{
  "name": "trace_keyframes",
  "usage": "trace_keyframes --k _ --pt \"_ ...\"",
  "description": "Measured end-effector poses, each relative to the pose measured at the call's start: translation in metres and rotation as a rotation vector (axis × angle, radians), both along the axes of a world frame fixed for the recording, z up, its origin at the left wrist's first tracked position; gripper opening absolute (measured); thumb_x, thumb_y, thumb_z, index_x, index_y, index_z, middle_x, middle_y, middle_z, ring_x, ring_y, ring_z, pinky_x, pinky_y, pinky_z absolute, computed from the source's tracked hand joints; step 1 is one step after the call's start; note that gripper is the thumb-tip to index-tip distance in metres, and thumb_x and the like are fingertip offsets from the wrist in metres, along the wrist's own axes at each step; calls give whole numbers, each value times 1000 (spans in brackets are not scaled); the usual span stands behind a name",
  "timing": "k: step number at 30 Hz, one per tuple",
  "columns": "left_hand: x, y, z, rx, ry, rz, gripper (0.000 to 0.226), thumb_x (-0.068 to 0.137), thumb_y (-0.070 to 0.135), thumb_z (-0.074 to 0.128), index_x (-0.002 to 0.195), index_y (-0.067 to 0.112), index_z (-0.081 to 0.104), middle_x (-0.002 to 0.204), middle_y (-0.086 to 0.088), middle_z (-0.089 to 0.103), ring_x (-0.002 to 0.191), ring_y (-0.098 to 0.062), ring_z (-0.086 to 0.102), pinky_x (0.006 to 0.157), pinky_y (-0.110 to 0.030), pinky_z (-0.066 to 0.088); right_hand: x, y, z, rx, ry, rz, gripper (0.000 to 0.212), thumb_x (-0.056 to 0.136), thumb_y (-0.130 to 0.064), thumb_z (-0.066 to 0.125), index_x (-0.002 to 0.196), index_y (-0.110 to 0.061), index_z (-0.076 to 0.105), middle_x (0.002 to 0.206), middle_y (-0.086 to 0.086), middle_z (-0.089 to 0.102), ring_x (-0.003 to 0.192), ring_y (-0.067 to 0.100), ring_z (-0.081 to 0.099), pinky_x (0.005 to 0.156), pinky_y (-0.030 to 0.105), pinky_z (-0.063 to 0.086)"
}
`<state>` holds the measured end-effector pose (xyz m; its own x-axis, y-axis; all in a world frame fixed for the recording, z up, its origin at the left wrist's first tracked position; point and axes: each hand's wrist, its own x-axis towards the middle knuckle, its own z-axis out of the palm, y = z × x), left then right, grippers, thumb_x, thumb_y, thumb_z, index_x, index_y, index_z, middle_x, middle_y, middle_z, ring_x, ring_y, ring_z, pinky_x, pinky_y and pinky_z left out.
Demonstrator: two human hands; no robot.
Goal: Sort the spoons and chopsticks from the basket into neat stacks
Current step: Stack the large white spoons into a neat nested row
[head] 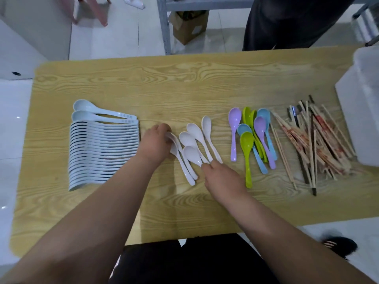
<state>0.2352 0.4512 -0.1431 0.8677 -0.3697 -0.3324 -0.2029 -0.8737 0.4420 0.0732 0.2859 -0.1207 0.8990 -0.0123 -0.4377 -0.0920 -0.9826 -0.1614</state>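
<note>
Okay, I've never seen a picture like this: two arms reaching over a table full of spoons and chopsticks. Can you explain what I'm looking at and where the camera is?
There is no machine here. A person is sorting cutlery by hand, and the single picture comes from a camera worn on their head, looking down. On the wooden table lie a neat row of pale blue spoons, a few loose white spoons, a pile of coloured spoons and a heap of chopsticks. A white tub sits at the right edge. The left hand grips the bowls of two nested white spoons. The right hand touches other handle ends; whether it grips them is unclear. A second person stands across the table.
</note>
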Motion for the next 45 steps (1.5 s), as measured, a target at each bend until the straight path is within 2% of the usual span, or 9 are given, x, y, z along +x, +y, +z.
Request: trace_keyframes --k 4,7,10,14,22,27,34,39,45 --pt "-18 6 4 -110 57 101 23 86 10 58 108 11 63 102 -14 63 96 -33 59 72 -35 42 1 -4 -1 24 -2 20 30 89 -2 53 118 -11 54 113 11 54 96 33 60 60 35 28" --pt "-40 16 17 -321 253 315 15 85 17 57 96 23 66 94 -7 68 88 -29 63 74 -41 53 1 -7 1 136 -1 -111 29 91 -12 54 120 -12 57 117 8 55 103 30 56 66 32 28" --pt "-61 23 31 -586 428 612 14 86 23 53 91 21 66 98 -9 68 94 -33 66 82 -53 60 -5 -7 4 330 -38 -289 26 88 -19 58 114 -17 63 110 2 57 97 23 56 67 30 36" --pt "-71 30 41 -719 490 752 26 93 11 41 91 11 67 93 -7 66 85 -27 66 74 -45 61 -8 2 14 510 -118 -469 19 84 -15 62 102 -20 65 96 -7 55 83 8 52 67 23 41" --pt "-58 29 48 -920 789 1025 9 97 15 52 94 13 61 95 -10 66 85 -25 65 82 -43 57 -3 54 35 690 -157 -436 22 84 -13 61 102 -25 66 96 -11 64 89 7 60 76 26 48" --pt "-58 41 53 -988 924 1000 15 94 21 49 86 9 54 77 -9 51 71 -25 52 64 -36 47 -5 74 38 691 -139 -433 31 83 -20 62 110 -34 66 101 -10 63 93 8 59 79 32 52" --pt "-56 42 60 -1028 1003 1001 30 102 32 44 114 10 61 107 -11 64 92 -25 65 77 -41 54 -8 84 49 856 20 -542 31 96 -24 61 126 -33 62 100 -14 65 72 11 72 65 27 52" --pt "-58 34 64 -1054 951 901 29 99 34 55 124 20 62 106 -6 60 91 -21 62 79 -41 53 -5 69 50 875 67 -561 31 94 -25 68 124 -33 65 91 -6 65 73 12 73 67 36 58" --pt "-70 16 57 -1019 775 953 9 98 9 54 98 17 57 102 -8 62 85 -24 68 81 -46 55 -6 39 51 948 109 -577 30 94 -23 69 121 -36 69 109 -4 69 75 13 74 70 40 61"
